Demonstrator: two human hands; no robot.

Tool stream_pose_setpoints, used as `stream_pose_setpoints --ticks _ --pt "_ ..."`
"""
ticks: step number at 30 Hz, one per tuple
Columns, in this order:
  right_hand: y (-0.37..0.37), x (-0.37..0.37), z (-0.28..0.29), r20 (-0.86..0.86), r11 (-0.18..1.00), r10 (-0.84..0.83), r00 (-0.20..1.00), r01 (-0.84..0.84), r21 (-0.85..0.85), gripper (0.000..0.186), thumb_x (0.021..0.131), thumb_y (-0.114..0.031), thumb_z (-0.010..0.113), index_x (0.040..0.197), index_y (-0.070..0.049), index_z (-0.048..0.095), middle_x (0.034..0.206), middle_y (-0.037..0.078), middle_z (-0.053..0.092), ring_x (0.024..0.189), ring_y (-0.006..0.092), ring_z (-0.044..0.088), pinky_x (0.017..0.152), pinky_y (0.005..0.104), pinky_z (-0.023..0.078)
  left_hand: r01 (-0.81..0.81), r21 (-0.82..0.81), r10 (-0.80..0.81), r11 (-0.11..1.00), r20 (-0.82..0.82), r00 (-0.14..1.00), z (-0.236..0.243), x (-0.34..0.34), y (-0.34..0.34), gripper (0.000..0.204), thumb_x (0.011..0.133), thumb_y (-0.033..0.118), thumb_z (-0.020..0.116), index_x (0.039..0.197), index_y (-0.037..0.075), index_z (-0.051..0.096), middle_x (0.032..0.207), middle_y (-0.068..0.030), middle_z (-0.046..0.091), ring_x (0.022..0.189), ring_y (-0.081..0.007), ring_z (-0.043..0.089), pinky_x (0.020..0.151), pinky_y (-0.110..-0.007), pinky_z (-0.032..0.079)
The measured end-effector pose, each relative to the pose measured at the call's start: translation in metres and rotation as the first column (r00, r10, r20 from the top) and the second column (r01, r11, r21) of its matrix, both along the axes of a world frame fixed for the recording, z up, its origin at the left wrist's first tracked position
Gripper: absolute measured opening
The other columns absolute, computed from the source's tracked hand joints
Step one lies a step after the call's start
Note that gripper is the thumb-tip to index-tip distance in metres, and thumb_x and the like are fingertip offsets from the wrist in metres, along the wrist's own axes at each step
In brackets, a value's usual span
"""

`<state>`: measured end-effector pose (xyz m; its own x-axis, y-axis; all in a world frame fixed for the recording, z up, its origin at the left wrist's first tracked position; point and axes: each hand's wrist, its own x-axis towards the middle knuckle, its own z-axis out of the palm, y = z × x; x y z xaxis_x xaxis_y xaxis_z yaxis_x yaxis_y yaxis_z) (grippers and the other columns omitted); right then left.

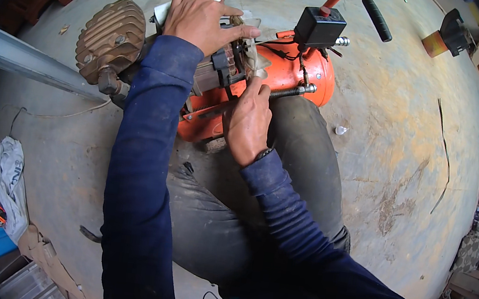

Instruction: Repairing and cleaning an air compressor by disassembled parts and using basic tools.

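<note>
An orange air compressor (298, 72) lies on the concrete floor in front of my knees, with a black switch box (320, 27) on top and an orange handle with a black grip (376, 17). A brown finned cylinder head (112, 36) sits at its left end. My left hand (204, 16) rests on top of the motor section, fingers curled over a light-coloured part. My right hand (247, 120) is pressed against the side of the motor, fingertips at the dark inner parts (226, 66); whether it holds a small tool I cannot tell.
A grey metal beam (33, 62) crosses the floor at left. A white cloth bag (8, 179) lies at lower left beside blue sheeting. A small white scrap (341, 129) lies right of the tank. An orange and black object (448, 35) stands at upper right.
</note>
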<state>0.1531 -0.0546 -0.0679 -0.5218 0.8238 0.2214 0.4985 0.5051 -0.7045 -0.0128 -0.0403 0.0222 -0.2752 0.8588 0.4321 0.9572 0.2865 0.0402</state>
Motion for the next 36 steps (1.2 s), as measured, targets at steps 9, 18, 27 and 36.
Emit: stream_pose_setpoints --ticks 9,18,27,36 --pt "-0.008 -0.003 -0.010 -0.078 1.000 -0.004 0.997 0.001 -0.030 0.058 0.067 0.005 0.070 0.115 0.002 0.037 0.109 0.028 0.044 0.084 0.0489 0.058 0.069 0.0530 0.052 0.001 0.013 -0.001 1.000 0.000 1.000 -0.004 -0.005 0.001 0.063 0.070 0.072 0.067 0.104 0.020 0.078 0.104 -0.0019 0.058 0.106 -0.0219 0.051 0.090 -0.039 0.037" --pt "-0.001 -0.009 -0.005 -0.076 0.999 -0.047 0.996 0.048 0.003 0.057 0.068 0.005 0.067 0.117 0.002 0.037 0.105 0.029 0.048 0.084 0.0482 0.058 0.069 0.0529 0.051 0.001 -0.007 -0.001 1.000 0.002 1.000 -0.005 -0.004 0.002 0.061 0.071 0.071 0.067 0.104 0.020 0.078 0.105 -0.0004 0.059 0.106 -0.0215 0.051 0.090 -0.039 0.037" --pt "0.006 0.011 0.023 0.043 0.993 0.093 0.995 -0.090 -0.077 0.052 0.071 0.005 0.063 0.117 0.004 0.037 0.100 0.031 0.051 0.083 0.0499 0.057 0.072 0.0528 0.051 -0.003 -0.021 0.003 1.000 -0.017 1.000 -0.001 -0.001 0.003 0.058 0.074 0.069 0.065 0.105 0.021 0.077 0.102 -0.0002 0.057 0.104 -0.0217 0.050 0.088 -0.038 0.037" --pt "0.041 0.106 0.046 -0.288 0.906 0.348 0.892 -0.399 -0.141 0.031 0.084 0.006 0.054 0.115 0.001 0.053 0.099 0.024 0.063 0.082 0.0392 0.063 0.070 0.0441 0.051 0.016 -0.010 -0.016 1.000 0.021 1.000 -0.001 -0.002 -0.006 0.056 0.076 0.064 0.067 0.109 0.020 0.076 0.103 -0.0015 0.056 0.104 -0.0227 0.050 0.090 -0.039 0.037"
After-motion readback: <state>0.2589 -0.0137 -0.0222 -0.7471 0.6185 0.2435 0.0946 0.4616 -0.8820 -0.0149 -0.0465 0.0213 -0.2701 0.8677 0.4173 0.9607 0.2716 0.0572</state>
